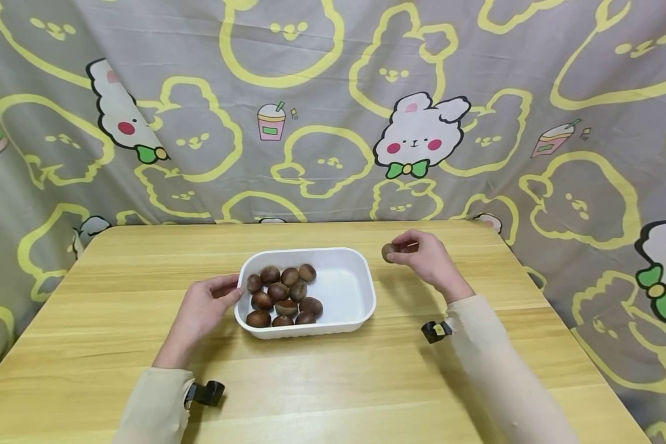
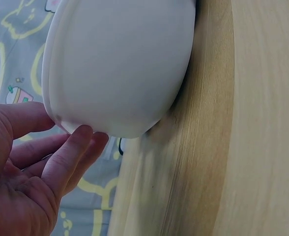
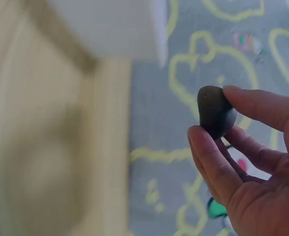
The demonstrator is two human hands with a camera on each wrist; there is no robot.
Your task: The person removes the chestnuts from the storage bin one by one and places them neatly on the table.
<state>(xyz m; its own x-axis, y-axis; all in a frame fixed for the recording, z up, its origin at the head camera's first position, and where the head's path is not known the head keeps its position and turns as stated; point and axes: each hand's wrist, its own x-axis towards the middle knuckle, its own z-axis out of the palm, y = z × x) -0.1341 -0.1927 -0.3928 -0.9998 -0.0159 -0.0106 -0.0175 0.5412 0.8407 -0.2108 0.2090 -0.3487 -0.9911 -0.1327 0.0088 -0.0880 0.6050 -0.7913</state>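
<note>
- While our left hand [image 1: 202, 311] rested at the left end of the white tray [image 1: 341, 290], its fingers [image 2: 68, 152] were relaxed and mostly straight, tips touching the tray's outer wall [image 2: 120, 69]; no real grip.
- Our right hand [image 1: 424, 256] was raised just off the table, right of the tray and apart from it, pinching one dark brown chestnut [image 1: 389, 251] between thumb and fingertips.
- Right wrist view confirmed it: chestnut [image 3: 215, 112] clamped between thumb [image 3: 211, 160] and forefinger, other fingers curled behind it.
- We saw the tray sitting flat near the middle of the wooden table [image 1: 89, 345], long side facing us.
- Remaining chestnuts [image 1: 282, 296] were bunched in the tray's left half, touching each other; right half showed bare white bottom.
- Both forearms wore pale sleeves [image 1: 488, 351], each with a small black clip-like mount [image 1: 436, 331] by the wrist.
- Behind the table hung a grey cloth [image 1: 333, 92] printed with yellow rabbit outlines and white cartoon rabbits.
</note>
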